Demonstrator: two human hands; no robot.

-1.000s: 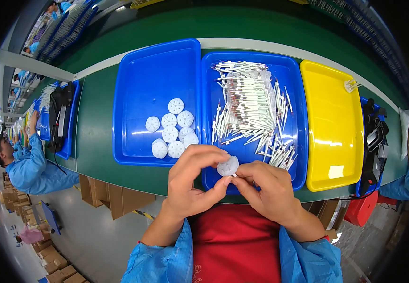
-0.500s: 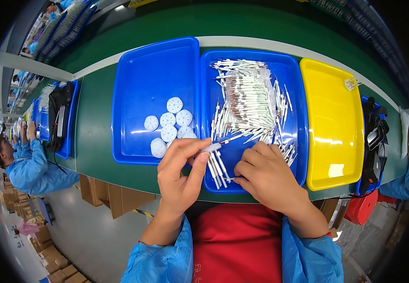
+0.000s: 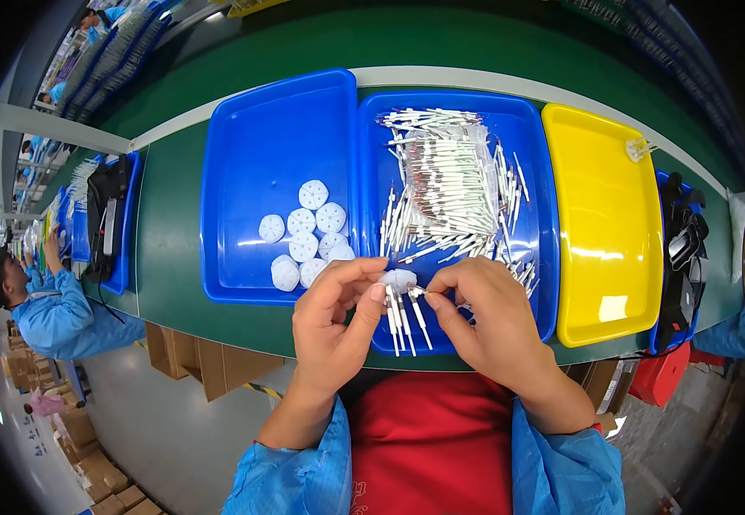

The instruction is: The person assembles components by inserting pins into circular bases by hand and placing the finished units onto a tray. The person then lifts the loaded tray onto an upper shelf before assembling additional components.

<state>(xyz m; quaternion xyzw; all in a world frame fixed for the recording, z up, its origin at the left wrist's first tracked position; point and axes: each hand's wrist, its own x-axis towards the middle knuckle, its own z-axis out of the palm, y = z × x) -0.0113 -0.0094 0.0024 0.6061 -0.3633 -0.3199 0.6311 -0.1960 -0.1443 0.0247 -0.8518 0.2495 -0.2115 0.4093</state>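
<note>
My left hand (image 3: 331,324) pinches a white, round, lobed disc (image 3: 400,280) between thumb and fingers. Several thin white sticks (image 3: 396,322) hang down from the disc toward me. Thumb and forefinger of my right hand (image 3: 497,319) are closed at the disc's right edge on a thin white stick (image 3: 415,292), most of it covered by my fingers. Both hands are over the near edge of a blue tray (image 3: 547,257). A pile of white sticks with dark tips (image 3: 450,180) fills much of that tray, some of them in a clear plastic bag.
More white discs (image 3: 302,246) lie in another blue tray (image 3: 244,172) on the left. To the right, a yellow tray (image 3: 604,206) carries a small disc with sticks (image 3: 639,150) at its far corner. Dark devices (image 3: 686,249) stand beyond it. A person in blue (image 3: 72,313) works at far left.
My right hand has moved up from the lower ends of the hanging sticks to the disc's edge. The disc has been tilted, so more of its face shows.
</note>
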